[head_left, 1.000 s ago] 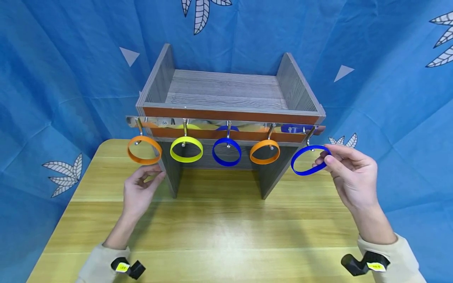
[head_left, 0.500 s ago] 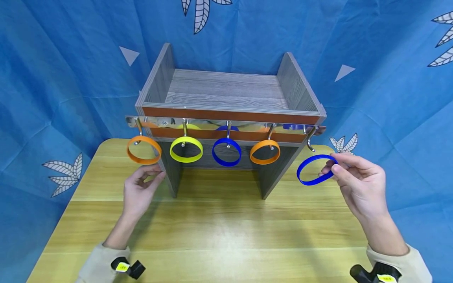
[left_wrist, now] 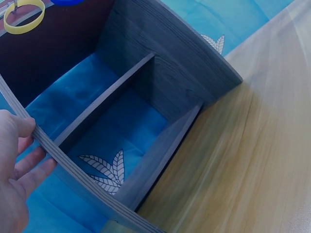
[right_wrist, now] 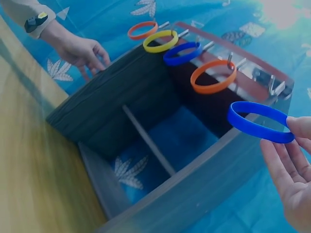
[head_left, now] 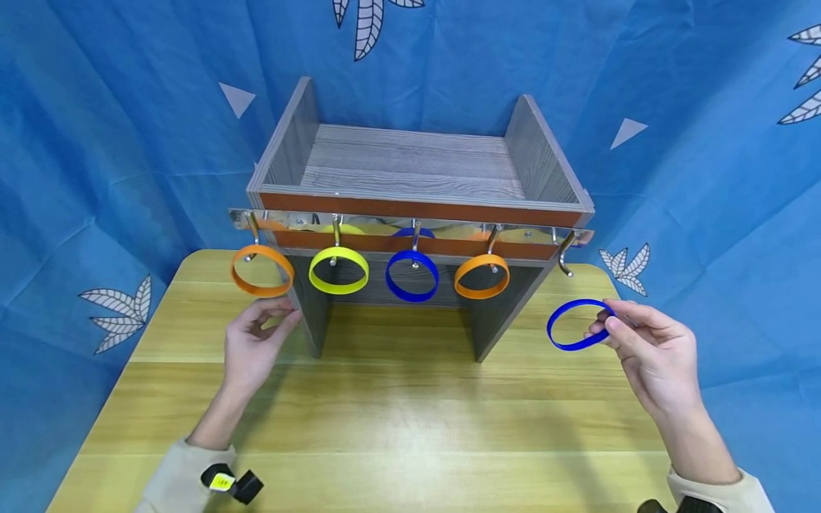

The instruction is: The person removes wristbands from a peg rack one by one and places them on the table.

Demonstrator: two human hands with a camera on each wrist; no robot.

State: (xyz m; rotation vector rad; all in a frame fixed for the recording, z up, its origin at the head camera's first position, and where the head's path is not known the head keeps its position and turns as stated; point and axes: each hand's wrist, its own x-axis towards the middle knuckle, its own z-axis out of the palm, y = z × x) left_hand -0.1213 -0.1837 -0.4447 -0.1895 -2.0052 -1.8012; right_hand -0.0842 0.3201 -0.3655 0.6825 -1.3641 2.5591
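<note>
Held blue ring [right_wrist: 257, 130]: right of centre in the head view, off the rail, below and apart from the rightmost hook [head_left: 564, 253]. Right hand [head_left: 657, 349] is clamped on its right-hand edge, thumb against fingers.

Rail [head_left: 375, 225]: metal strip with hooks across the front of the grey shelf unit [head_left: 417, 153], centre of frame. Hung on it, left to right: first orange ring [head_left: 259, 291], yellow ring [head_left: 340, 289], hung blue ring [head_left: 410, 296], second orange ring [head_left: 481, 293]; one ring per hook.

Unit: open-topped upper tray with a wood-grain floor between two raised sides. Under it, per left wrist view, a crosswise board [left_wrist: 109, 99] divides the lower space; blue cloth [head_left: 128, 142] shows through both openings.

Left hand [head_left: 254, 342]: left of centre, clamped on the front edge of the left side panel [head_left: 313, 306], thumb on one face, fingers on the other. Hands well apart. Both forearms rise from the lower corners, over the desk [head_left: 410, 413].
</note>
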